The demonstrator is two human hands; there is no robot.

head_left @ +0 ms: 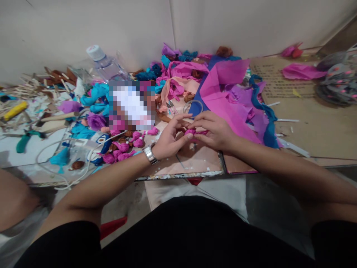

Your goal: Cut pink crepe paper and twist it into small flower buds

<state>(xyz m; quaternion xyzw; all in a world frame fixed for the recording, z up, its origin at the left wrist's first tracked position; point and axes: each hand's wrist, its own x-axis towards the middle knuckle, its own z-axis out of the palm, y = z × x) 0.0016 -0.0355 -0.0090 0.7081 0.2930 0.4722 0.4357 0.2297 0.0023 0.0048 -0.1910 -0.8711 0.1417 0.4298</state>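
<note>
Between my two hands is a small pink crepe-paper bundle, a twisted tail of paper running toward the right. My left hand pinches the round end with thumb and fingers. At the other end, the fingers of my right hand are closed on the tail. Just left of my left hand lie several finished-looking pink paper bundles with tied necks. Large pink crepe-paper sheets spread out behind my right hand. A clear ring-shaped roll rests behind the hands.
A plastic bottle with a white cap stands at the back among blue crepe-paper pieces. A white cable loops at left. Wooden sticks and a yellow-handled tool lie farther left. Cardboard covers the right side.
</note>
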